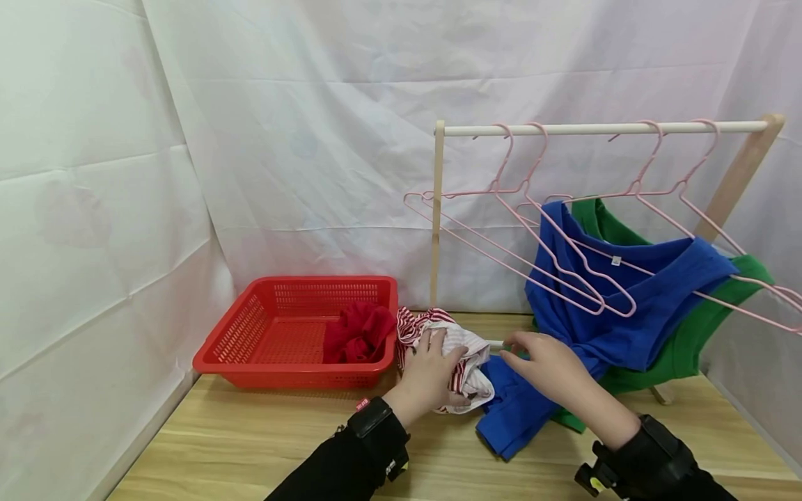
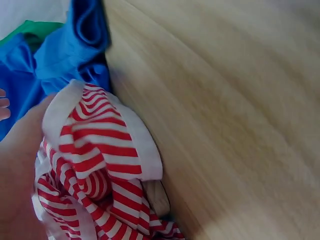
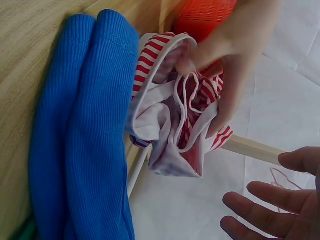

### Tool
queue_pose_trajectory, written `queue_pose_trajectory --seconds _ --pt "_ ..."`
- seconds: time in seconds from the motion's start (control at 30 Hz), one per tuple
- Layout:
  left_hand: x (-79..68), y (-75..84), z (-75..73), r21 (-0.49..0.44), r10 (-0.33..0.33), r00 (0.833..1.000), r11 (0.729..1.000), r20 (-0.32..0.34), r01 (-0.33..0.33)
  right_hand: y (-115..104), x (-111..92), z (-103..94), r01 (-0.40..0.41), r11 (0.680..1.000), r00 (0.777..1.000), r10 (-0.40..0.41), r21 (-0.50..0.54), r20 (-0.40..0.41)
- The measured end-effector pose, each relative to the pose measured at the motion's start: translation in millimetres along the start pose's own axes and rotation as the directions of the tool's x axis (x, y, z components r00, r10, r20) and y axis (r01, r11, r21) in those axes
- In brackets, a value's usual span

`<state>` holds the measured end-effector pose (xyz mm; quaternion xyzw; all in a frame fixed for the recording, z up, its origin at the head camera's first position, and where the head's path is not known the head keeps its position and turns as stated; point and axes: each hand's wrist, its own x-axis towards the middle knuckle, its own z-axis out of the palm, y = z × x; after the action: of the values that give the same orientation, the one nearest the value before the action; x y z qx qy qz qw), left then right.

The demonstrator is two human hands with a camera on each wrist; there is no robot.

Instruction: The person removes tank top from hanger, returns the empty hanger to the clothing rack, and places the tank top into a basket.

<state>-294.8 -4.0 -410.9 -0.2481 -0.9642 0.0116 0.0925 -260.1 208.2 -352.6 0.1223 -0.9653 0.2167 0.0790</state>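
Note:
A crumpled red-and-white striped garment [image 1: 473, 348] lies bunched beside the basket, its white trim showing. My left hand [image 1: 429, 376] grips it, thumb at the near edge and fingers over the top. The right wrist view shows white cords [image 3: 183, 100] inside its opening, with the left thumb at the rim. My right hand [image 1: 551, 365] hovers just right of the garment, fingers loosely bent and holding nothing. Below that hand, ribbed blue sleeves [image 3: 100, 125] trail onto the table from a blue top [image 1: 576, 327] on a pink hanger.
A red plastic basket [image 1: 294, 379] on the left holds a dark red cloth [image 1: 357, 334]. At the right stands a rack with a white rail [image 1: 589, 129], bearing several pink hangers [image 1: 532, 167]. A green garment [image 1: 695, 348] hangs behind the blue top. White fabric [image 1: 301, 139] encloses the wooden table [image 1: 219, 445].

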Motion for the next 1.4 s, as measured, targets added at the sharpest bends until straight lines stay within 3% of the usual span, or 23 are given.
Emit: queue_pose_trajectory --seconds 0.27,0.6,0.9,1.03,1.23,1.4 --pt "5.3 -3.1 10.8 0.039 0.016 0.998 0.999 0.065 -0.018 -0.3 0.9 9.2 -0.012 0.999 0.998 0.014 -0.035 0.062" --pt "13.1 -6.8 11.3 0.083 0.050 0.998 0.995 0.030 -0.053 -0.1 0.6 24.8 -0.047 0.997 0.986 0.056 -0.062 0.158" --pt "14.3 -13.0 5.4 0.105 0.114 0.994 0.988 -0.005 -0.112 -3.0 1.8 31.0 -0.044 0.997 0.985 0.054 -0.060 0.165" --pt "12.7 -17.4 1.5 0.078 0.153 0.988 0.985 -0.005 -0.152 -3.6 3.4 31.3 -0.048 0.998 0.986 0.056 -0.052 0.157" --pt "5.1 -24.5 -12.3 -0.036 0.187 0.982 0.982 -0.023 -0.187 -2.2 6.5 28.4 -0.046 0.999 0.993 0.049 -0.029 0.104" --pt "-1.2 -32.8 -28.8 -0.152 0.198 0.975 0.966 -0.098 -0.211 -1.7 9.9 22.2 -0.050 0.999 0.998 0.051 -0.019 0.045"
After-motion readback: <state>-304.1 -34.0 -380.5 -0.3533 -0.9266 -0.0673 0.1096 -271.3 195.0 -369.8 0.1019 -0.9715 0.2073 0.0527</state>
